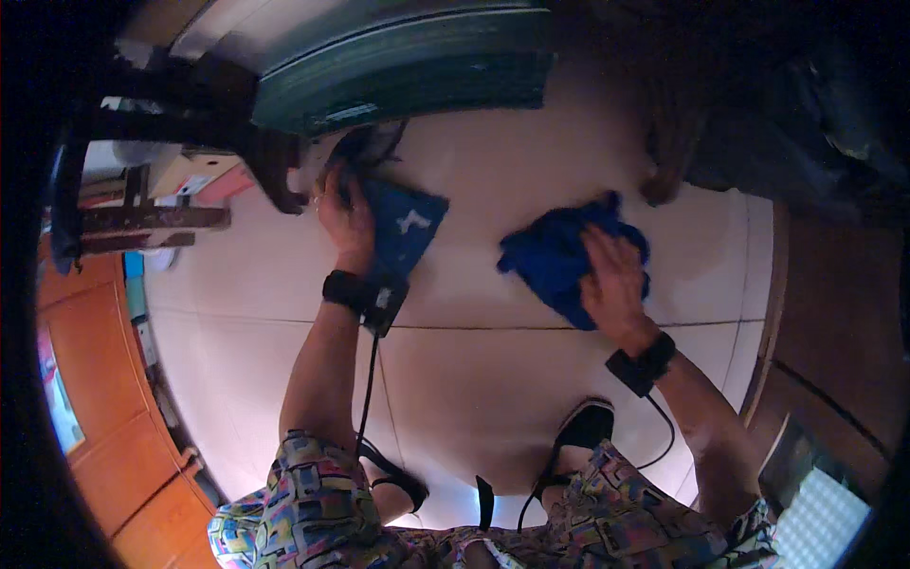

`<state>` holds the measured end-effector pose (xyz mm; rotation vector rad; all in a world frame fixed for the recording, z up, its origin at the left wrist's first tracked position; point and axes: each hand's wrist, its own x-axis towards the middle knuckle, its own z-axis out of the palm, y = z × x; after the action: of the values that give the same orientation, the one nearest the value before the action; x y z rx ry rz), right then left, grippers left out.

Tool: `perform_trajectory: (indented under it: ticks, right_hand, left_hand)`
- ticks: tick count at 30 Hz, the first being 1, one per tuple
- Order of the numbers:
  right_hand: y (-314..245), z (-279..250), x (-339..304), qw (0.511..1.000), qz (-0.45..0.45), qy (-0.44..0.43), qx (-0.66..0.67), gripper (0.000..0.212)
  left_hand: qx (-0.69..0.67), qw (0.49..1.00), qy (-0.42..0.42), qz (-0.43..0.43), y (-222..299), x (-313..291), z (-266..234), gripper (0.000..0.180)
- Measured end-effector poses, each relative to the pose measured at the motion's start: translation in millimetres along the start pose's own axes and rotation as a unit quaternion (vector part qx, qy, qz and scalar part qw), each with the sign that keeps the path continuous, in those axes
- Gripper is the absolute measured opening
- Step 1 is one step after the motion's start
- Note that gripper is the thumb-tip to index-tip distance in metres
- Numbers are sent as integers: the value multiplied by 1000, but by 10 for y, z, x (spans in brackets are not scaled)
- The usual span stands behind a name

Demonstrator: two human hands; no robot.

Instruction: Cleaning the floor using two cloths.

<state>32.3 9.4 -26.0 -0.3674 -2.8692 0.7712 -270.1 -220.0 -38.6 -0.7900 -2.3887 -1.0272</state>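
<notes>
The right grip (616,286) rests on blue cloth (543,258).

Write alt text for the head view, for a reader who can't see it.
Seen from above, a person's right hand lies on a crumpled blue cloth on a pale tiled floor, while the left hand touches the edge of a blue item with a white mark. Both wrists wear black bands; dark shoes show near the bottom.
</notes>
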Motion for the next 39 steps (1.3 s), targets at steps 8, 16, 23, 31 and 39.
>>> perform_trajectory:
  ticks: [8, 16, 23, 31, 39]
  right_hand:
    - [-80, 103, 147, 994, 41, 30, -97, 56]
    - [-98, 109, 180, 996, 21, 40, -72, 56]
    - [-81, 101, 216, 997, 9, 56, -60, 54]
    - [-59, 62, 221, 1000, 4, 12, -28, 56]
    - [-202, 64, 335, 999, -17, 45, 1, 55]
  left_hand:
    - [277, 958, 7, -79, -711, 36, 301, 45]
    - [313, 917, -228, -93, -1272, 769, 245, 47]
    - [117, 960, -208, 144, -330, 349, 519, 44]
    - [235, 970, -68, -7, -707, 290, 416, 50]
    - [424, 904, -37, 38, -1792, 888, 190, 58]
